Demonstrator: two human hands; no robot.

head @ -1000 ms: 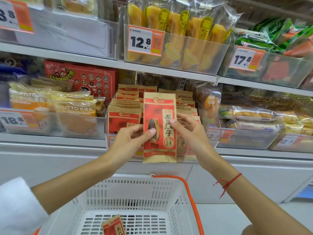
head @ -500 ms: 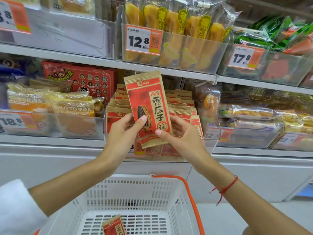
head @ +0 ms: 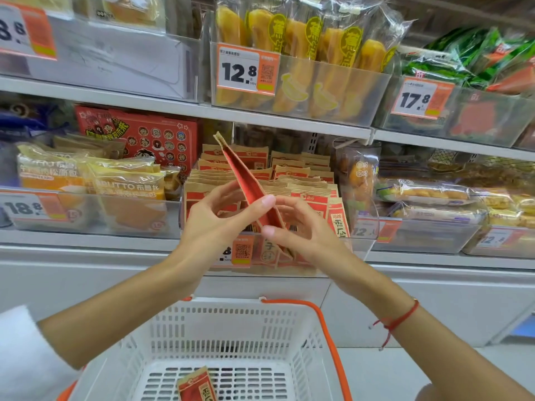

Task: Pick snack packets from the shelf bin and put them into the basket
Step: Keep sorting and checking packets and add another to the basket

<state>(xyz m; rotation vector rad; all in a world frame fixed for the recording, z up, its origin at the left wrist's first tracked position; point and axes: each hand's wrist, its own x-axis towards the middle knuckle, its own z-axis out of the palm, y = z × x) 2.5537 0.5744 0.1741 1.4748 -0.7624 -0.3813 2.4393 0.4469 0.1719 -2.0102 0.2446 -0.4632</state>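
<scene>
A red and tan sunflower-seed packet [head: 246, 178] is held edge-on in front of the shelf, its top tilted up to the left. My left hand [head: 214, 218] pinches its middle between thumb and fingers. My right hand [head: 301, 230] pinches its lower end. Behind them a clear shelf bin [head: 359, 244] holds several identical packets [head: 307, 189] standing in rows. Below, a white plastic basket [head: 231, 337] with an orange handle [head: 330, 337] has one packet [head: 197, 386] lying on its bottom.
Bread packs [head: 127, 192] fill the bin to the left, with a red box [head: 150, 134] behind. Clear bins of pastry rolls [head: 428, 195] stand to the right. The upper shelf carries banana cakes [head: 304, 53] and green packs [head: 474, 62]. A white cabinet front [head: 434, 308] runs below.
Both hands lifted the packet out of the bin, then turned it from facing me to edge-on. The camera view shifted slightly.
</scene>
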